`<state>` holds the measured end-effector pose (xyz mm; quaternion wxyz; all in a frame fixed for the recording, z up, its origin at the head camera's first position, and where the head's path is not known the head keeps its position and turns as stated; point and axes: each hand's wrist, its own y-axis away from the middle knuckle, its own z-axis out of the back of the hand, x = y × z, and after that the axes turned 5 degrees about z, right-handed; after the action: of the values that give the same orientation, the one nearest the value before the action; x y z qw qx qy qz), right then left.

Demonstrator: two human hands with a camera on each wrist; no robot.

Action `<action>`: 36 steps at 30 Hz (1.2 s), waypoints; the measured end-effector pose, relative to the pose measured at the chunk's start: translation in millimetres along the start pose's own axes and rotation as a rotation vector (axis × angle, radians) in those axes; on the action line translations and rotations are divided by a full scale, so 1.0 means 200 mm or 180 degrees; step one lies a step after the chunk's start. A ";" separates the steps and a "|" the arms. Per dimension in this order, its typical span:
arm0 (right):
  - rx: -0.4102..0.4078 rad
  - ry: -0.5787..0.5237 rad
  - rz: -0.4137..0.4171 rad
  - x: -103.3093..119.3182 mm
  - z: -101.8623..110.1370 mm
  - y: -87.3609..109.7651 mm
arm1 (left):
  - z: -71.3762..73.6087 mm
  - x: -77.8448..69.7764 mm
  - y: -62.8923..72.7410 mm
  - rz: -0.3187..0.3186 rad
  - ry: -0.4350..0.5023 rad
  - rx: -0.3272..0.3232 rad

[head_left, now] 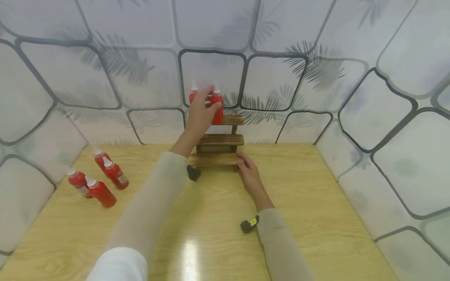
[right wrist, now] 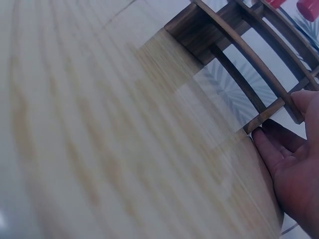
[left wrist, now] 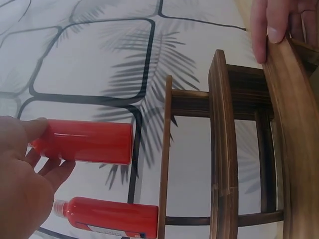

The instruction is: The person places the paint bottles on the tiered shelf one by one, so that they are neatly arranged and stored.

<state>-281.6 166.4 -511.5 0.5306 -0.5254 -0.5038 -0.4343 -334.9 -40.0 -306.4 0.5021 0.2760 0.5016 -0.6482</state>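
My left hand (head_left: 199, 115) pinches a red bottle (head_left: 218, 111) with a white nozzle, fingers and thumb round its upper part. In the left wrist view this bottle's base hangs a short way above the top step of a brown wooden three-step stand (head_left: 221, 139). Beside it, a second red bottle (left wrist: 114, 217) with a label stands on that top step, partly behind the left hand in the head view. My right hand (head_left: 251, 177) grips the right end of the lowest step, thumb at its edge and the other fingers down by the side frame.
Several more red bottles (head_left: 102, 194) with white nozzles stand grouped on the left of the light wooden table (head_left: 302, 218). A patterned wall (head_left: 151, 86) rises right behind the stand, and side walls border the table. Small black cameras (head_left: 247, 225) sit at both wrists.
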 end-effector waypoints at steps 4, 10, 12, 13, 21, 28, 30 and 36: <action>-0.0015 0.0035 -0.0008 -0.01 -0.01 0.00 | -0.02 0.01 -0.07 -0.0016 -0.0098 -0.0030; 0.0028 -0.0011 0.0018 -0.02 0.00 0.00 | -0.06 0.05 -0.13 0.0032 -0.0184 0.0006; 0.0026 -0.0009 0.0021 -0.02 0.00 -0.01 | -0.07 0.06 -0.14 0.0035 -0.0164 0.0042; 0.0018 0.0002 0.0018 -0.02 0.00 -0.01 | -0.08 0.07 -0.15 0.0046 -0.0161 0.0061; -0.0015 0.0077 -0.0010 -0.02 0.00 -0.01 | -0.11 0.11 -0.18 0.0196 -0.0162 0.0071; -0.0048 0.0173 0.0005 -0.01 -0.01 -0.01 | -0.12 0.11 -0.20 0.0230 -0.0095 0.0057; -0.0056 0.0172 -0.0006 0.00 -0.01 -0.01 | -0.12 0.11 -0.20 0.0206 -0.0080 0.0063; -0.0065 0.0042 -0.0024 0.00 -0.01 0.00 | -0.13 0.12 -0.20 0.0183 -0.0026 0.0067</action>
<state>-282.1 163.9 -511.4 0.5269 -0.5259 -0.4979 -0.4448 -383.9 -24.9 -321.0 0.5197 0.2930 0.4846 -0.6397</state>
